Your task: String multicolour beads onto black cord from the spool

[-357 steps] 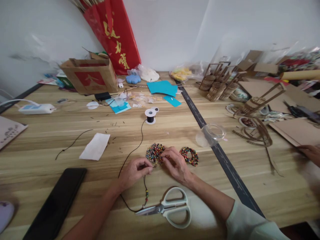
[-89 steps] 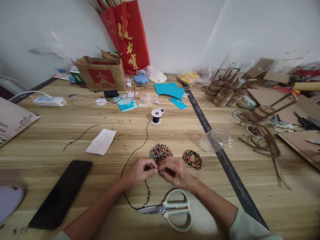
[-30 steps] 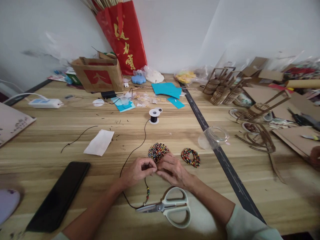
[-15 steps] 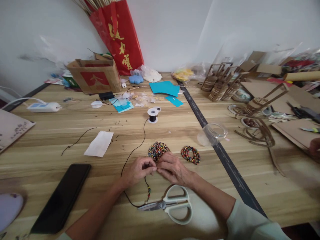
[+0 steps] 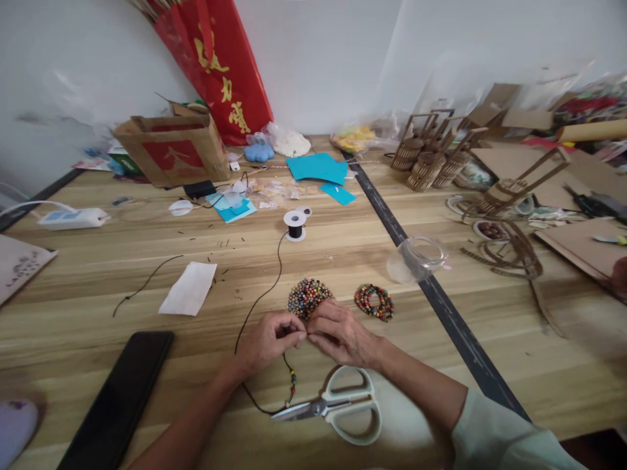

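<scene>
A person sits at a wooden bench (image 5: 343, 261) with both hands together near its front edge. The left hand (image 5: 267, 341) pinches a thin black cord (image 5: 259, 297), thumb and forefinger closed on it; the right hand (image 5: 340, 333) meets it fingertip to fingertip, pinched shut on something too small to make out, most likely a bead. The cord runs from a small spool (image 5: 294, 225) farther back on the bench, curves down to the left hand, then loops below it, where a few strung beads (image 5: 292, 380) sit on the cord just beside the tips of the scissors (image 5: 337, 411). A heap of loose coloured beads (image 5: 307, 297) lies touching the back of the right hand's knuckles, and a finished beaded ring (image 5: 374, 302) lies just to its right. A clear jar (image 5: 416, 258) on its side is farther right, a dark phone (image 5: 117, 401) and a white paper slip (image 5: 187, 288) to the left. To thread well, the cord end probably wants to be held short and stiff between the left fingertips, the bead's hole turned to face it, and the strung beads kept low on the loop so none slide off. Another person's hand (image 5: 621, 274) shows at the far right edge.
</scene>
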`<state>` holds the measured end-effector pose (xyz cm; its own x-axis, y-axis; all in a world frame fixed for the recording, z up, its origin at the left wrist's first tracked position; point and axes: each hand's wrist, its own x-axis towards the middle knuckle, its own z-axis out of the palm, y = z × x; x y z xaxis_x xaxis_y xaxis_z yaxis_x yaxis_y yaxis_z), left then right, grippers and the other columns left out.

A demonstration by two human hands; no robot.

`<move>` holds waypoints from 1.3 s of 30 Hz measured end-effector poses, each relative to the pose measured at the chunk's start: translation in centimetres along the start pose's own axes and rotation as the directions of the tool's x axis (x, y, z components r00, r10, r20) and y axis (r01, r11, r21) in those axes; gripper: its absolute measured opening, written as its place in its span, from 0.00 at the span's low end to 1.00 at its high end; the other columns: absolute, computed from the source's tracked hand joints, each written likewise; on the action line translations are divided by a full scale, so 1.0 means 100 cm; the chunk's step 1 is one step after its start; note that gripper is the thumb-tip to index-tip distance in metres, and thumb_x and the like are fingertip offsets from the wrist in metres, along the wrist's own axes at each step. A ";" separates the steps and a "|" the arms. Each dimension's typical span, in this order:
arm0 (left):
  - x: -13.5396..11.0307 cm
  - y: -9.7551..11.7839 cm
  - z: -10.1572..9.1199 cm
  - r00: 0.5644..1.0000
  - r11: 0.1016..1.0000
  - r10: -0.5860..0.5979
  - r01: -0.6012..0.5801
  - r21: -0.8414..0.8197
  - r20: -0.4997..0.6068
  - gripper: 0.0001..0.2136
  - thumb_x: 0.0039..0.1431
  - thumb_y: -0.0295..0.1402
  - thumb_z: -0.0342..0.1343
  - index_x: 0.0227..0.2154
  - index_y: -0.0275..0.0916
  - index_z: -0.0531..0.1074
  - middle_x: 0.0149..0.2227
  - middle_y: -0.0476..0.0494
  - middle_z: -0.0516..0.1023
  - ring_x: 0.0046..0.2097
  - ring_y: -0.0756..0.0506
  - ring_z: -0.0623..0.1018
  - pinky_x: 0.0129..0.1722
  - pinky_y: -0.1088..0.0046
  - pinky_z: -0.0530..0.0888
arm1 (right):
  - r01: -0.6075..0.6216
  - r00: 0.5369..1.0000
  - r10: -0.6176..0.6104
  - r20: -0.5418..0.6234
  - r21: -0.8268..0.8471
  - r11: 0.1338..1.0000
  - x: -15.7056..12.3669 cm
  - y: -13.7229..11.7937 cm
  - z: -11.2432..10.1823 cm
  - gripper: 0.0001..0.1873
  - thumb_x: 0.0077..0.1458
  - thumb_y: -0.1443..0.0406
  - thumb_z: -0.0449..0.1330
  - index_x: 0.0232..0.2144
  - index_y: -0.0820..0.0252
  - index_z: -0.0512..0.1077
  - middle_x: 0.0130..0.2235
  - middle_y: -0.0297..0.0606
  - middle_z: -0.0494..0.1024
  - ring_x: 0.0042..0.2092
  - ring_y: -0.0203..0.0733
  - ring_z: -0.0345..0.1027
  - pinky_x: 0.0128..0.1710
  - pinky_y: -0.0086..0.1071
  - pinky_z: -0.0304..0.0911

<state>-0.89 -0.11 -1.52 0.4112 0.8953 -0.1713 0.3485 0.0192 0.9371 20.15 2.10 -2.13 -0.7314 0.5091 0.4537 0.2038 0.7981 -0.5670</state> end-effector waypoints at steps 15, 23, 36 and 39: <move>0.000 0.000 0.001 1.000 1.000 -0.008 0.008 -0.006 -0.019 0.08 0.54 0.35 0.55 0.25 0.35 0.71 0.22 0.49 0.73 0.25 0.50 0.70 0.26 0.77 0.64 | 0.003 0.996 0.004 -0.091 0.070 0.998 0.000 0.004 0.004 0.04 0.62 0.69 0.56 0.38 0.60 0.71 0.36 0.41 0.76 0.39 0.41 0.69 0.42 0.38 0.65; 0.001 0.000 0.001 1.000 1.000 0.006 -0.006 0.003 -0.018 0.08 0.54 0.35 0.55 0.26 0.35 0.71 0.22 0.50 0.72 0.25 0.50 0.70 0.27 0.77 0.64 | 0.003 0.998 0.002 -0.070 0.076 0.997 0.000 0.002 0.003 0.04 0.63 0.68 0.56 0.36 0.61 0.71 0.35 0.40 0.76 0.39 0.41 0.68 0.42 0.37 0.63; 0.001 0.000 0.002 1.000 1.000 0.003 -0.003 0.014 -0.020 0.08 0.54 0.35 0.55 0.26 0.35 0.71 0.22 0.49 0.73 0.26 0.50 0.70 0.28 0.76 0.65 | -0.016 1.000 0.017 -0.015 0.016 1.000 0.001 0.001 0.003 0.09 0.66 0.68 0.51 0.35 0.62 0.70 0.35 0.42 0.75 0.39 0.42 0.67 0.42 0.37 0.63; 0.000 0.002 0.001 1.000 1.000 0.003 -0.003 0.012 -0.023 0.08 0.54 0.34 0.55 0.25 0.36 0.71 0.22 0.49 0.73 0.26 0.50 0.70 0.28 0.76 0.65 | -0.031 0.999 0.031 -0.008 0.011 0.999 0.001 0.001 0.002 0.09 0.66 0.68 0.51 0.35 0.62 0.70 0.35 0.43 0.75 0.39 0.42 0.67 0.42 0.38 0.63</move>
<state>-0.71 -0.15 -1.43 0.3928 0.9054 -0.1613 0.3571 0.0115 0.9340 20.00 2.11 -2.27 -0.7196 0.5362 0.4413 0.2193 0.7784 -0.5882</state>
